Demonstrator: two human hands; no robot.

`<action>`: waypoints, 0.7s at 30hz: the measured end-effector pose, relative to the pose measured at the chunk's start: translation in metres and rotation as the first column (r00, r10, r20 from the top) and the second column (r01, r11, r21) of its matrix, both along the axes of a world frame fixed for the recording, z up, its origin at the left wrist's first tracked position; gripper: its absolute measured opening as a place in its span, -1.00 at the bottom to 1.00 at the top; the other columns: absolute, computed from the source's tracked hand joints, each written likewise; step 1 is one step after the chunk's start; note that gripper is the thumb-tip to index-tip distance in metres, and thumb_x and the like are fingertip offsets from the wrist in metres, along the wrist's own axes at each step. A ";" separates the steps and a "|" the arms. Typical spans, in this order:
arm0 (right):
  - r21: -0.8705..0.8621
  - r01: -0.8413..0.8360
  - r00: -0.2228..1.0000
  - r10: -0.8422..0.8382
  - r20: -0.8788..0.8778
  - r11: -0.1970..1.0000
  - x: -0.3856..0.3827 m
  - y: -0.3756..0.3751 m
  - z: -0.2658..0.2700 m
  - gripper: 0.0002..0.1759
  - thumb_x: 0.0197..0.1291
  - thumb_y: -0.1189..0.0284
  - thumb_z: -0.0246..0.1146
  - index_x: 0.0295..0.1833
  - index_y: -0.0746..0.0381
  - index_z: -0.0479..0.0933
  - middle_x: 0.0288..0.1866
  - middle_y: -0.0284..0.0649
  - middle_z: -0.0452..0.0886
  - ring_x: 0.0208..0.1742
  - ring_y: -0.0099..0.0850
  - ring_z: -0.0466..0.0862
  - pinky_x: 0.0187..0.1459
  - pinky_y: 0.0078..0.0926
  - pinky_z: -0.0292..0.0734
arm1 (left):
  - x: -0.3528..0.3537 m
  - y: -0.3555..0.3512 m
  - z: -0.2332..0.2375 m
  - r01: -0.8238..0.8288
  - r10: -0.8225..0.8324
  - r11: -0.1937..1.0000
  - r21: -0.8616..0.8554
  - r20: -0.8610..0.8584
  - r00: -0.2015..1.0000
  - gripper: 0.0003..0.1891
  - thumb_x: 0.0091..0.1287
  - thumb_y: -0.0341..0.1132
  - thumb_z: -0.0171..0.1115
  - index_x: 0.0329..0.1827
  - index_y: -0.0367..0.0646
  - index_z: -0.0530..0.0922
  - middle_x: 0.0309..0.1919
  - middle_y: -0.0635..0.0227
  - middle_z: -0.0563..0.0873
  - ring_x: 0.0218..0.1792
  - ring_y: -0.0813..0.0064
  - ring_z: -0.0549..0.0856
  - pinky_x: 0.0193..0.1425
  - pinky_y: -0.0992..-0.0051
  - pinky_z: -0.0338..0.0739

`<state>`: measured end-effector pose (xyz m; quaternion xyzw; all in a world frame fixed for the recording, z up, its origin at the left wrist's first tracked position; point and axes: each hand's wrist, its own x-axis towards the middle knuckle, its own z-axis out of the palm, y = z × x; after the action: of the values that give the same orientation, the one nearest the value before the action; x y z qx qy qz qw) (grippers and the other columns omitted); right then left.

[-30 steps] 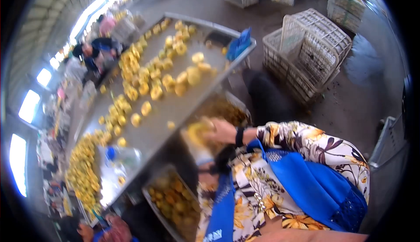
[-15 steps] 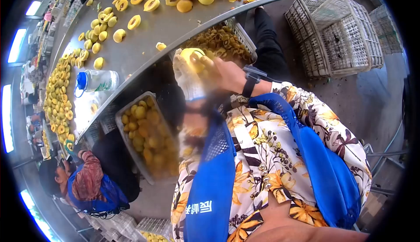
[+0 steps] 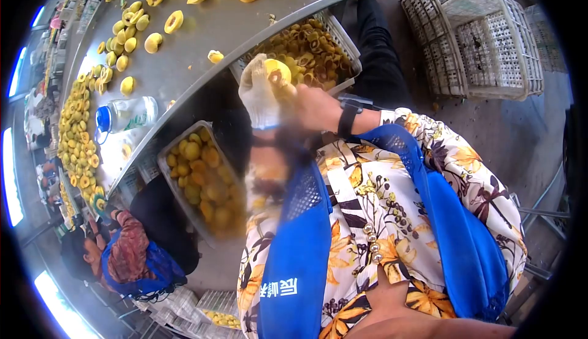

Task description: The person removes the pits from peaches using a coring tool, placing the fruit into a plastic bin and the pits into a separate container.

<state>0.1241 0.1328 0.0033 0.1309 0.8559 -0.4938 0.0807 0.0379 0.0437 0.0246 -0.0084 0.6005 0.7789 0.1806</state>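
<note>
My left hand, in a whitish glove, is closed around a yellow peach held above the floor beside the table edge. A brownish cut centre shows on the peach. My bare right hand, with a dark band on its wrist, is curled against the peach from the right. Blur covers its fingertips, and whatever they hold cannot be made out. Just beyond both hands is a crate with brownish-yellow fruit scraps. Below and left of my hands stands a crate of yellow peaches.
A metal table carries many halved peaches and a blue-capped clear bottle. White plastic crates stand on the floor at right. A co-worker sits at lower left. A dark-trousered leg is beyond the scrap crate.
The view has shifted slightly, so the table and bottle appear further left. My hands remain together, and the peach has turned to show its cut centre.
</note>
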 end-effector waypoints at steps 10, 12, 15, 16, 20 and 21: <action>-0.481 0.096 0.991 -0.040 0.124 0.872 -0.007 -0.005 0.008 -0.79 0.06 0.50 0.07 -0.20 0.39 0.35 -0.69 -0.21 0.45 -0.77 -0.44 0.45 -0.75 -0.44 0.32 | -0.013 -0.002 -0.032 -0.159 0.131 0.981 0.108 0.234 0.964 -0.52 0.26 0.14 0.13 -0.12 -0.16 0.50 -0.30 0.27 0.64 -0.34 0.35 0.65 -0.33 0.39 0.59; -0.546 0.133 0.984 -0.043 0.174 0.828 -0.007 -0.010 0.014 -0.81 0.07 0.51 0.06 -0.19 0.37 0.34 -0.71 -0.25 0.42 -0.80 -0.48 0.40 -0.78 -0.49 0.29 | -0.025 -0.012 -0.050 -0.009 -0.110 0.961 0.275 0.416 0.903 -0.41 0.21 0.31 0.02 -0.21 -0.13 0.52 -0.38 0.22 0.65 -0.43 0.28 0.63 -0.41 0.34 0.56; -0.550 0.149 0.983 -0.062 0.175 0.822 -0.011 -0.013 0.009 -0.82 0.09 0.52 0.05 -0.18 0.34 0.33 -0.72 -0.27 0.40 -0.81 -0.51 0.37 -0.78 -0.52 0.27 | -0.027 -0.004 -0.027 -0.010 -0.093 0.973 0.230 0.434 0.896 -0.41 0.21 0.31 0.01 -0.24 -0.12 0.52 -0.42 0.21 0.64 -0.48 0.28 0.62 -0.44 0.34 0.55; -0.562 0.152 0.983 -0.064 0.173 0.813 -0.014 -0.014 0.000 -0.82 0.09 0.52 0.05 -0.18 0.34 0.33 -0.72 -0.27 0.40 -0.81 -0.51 0.37 -0.78 -0.52 0.27 | -0.025 -0.002 -0.026 -0.042 -0.019 0.987 0.156 0.371 0.928 -0.44 0.21 0.28 0.05 -0.24 -0.12 0.51 -0.44 0.23 0.62 -0.49 0.30 0.62 -0.45 0.36 0.56; -0.667 0.221 0.953 -0.011 0.303 0.711 -0.012 -0.012 0.024 -0.81 0.10 0.50 0.05 -0.16 0.34 0.34 -0.72 -0.26 0.39 -0.81 -0.50 0.36 -0.78 -0.53 0.26 | -0.019 -0.002 -0.025 -0.140 0.135 0.990 0.020 0.149 0.979 -0.52 0.19 0.17 0.20 -0.27 -0.13 0.47 -0.53 0.32 0.55 -0.54 0.39 0.60 -0.51 0.46 0.55; -0.634 0.206 0.952 -0.002 0.307 0.745 -0.012 -0.010 0.029 -0.80 0.10 0.50 0.05 -0.15 0.34 0.34 -0.72 -0.26 0.39 -0.80 -0.50 0.37 -0.78 -0.53 0.26 | -0.022 -0.003 -0.037 -0.142 0.145 0.989 -0.027 0.108 0.984 -0.52 0.19 0.18 0.20 -0.29 -0.12 0.47 -0.53 0.33 0.55 -0.54 0.40 0.60 -0.51 0.46 0.54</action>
<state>0.1123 0.1225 0.0320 0.2119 0.5967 -0.7430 0.2167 0.0162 0.0406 -0.0123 -0.0962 0.5948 0.7826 0.1567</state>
